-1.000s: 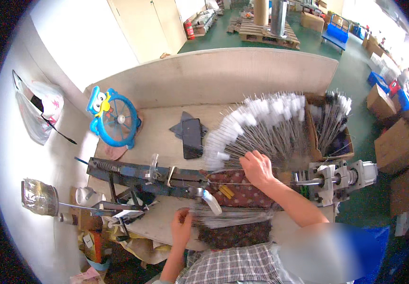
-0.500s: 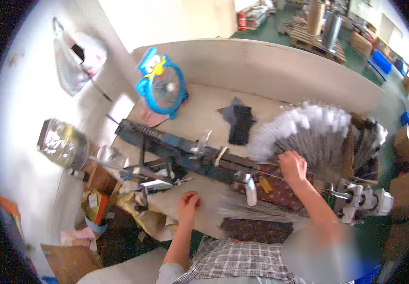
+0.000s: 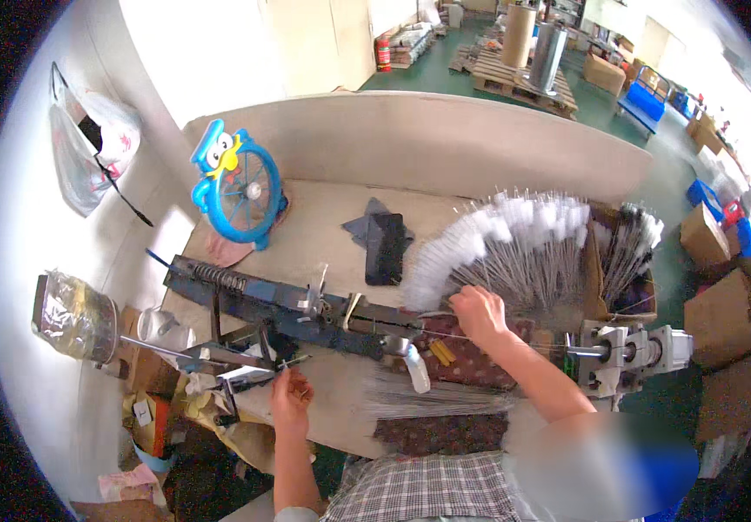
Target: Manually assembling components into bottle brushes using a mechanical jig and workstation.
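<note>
My right hand [image 3: 480, 315] is at the near left edge of a fanned pile of white-bristled wire brushes [image 3: 523, 244]. Its fingers are bent together; what lies between them is hidden. Below it a thin wire runs rightward from the long dark metal machine [image 3: 284, 300]. My left hand [image 3: 291, 404] is by the machine's front, just below a thin pointed rod [image 3: 293, 360]. Its fingers are curled in, and I cannot make out whether something small is in them. A bundle of bare wires [image 3: 436, 400] lies between my arms, near the table edge.
A silver clamp-like mechanism [image 3: 632, 352] stands at the right end. A carton of brushes [image 3: 597, 270] is behind it. Farther back lie a black phone [image 3: 384, 250] and a blue duck-shaped fan [image 3: 240, 187]. A clear-wrapped motor-like block [image 3: 78, 316] juts out at left.
The head view has shifted, moving the scene left and slightly down. My left hand has come up close to the pointed rod. My right hand has moved left along the brush pile.
</note>
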The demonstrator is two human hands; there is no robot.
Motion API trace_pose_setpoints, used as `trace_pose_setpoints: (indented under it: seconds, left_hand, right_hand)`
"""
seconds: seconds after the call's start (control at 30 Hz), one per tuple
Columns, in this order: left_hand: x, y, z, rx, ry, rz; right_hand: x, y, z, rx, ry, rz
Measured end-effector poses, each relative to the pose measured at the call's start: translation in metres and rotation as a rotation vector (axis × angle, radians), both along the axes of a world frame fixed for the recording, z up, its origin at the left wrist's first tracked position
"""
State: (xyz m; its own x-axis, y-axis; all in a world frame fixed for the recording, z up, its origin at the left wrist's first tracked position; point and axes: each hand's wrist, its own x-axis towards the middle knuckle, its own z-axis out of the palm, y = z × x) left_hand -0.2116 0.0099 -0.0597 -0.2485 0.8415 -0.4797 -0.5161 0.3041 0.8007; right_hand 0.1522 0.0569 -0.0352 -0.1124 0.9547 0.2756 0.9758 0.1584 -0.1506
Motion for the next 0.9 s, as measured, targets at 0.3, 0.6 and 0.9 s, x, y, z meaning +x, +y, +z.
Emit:
trace_pose_setpoints:
  seconds: [0.3, 0.6, 0.9]
  left_hand:
    - [0.0, 0.012, 0.007, -0.015, -0.036, -0.015]
    - [0.004, 0.009, 0.0, -0.059, -0.107, 0.041]
    - [0.017, 0.017, -0.011, 0.021, -0.031, 0.175]
  right_hand:
    - [-0.017, -0.055, 0.018, 0.007, 0.314, 0.099]
    - [-0.016, -0.063, 0.03, -0.378, 0.312, 0.09]
    - [-0.006, -0.083, 0.044, -0.405, 0.205, 0.188]
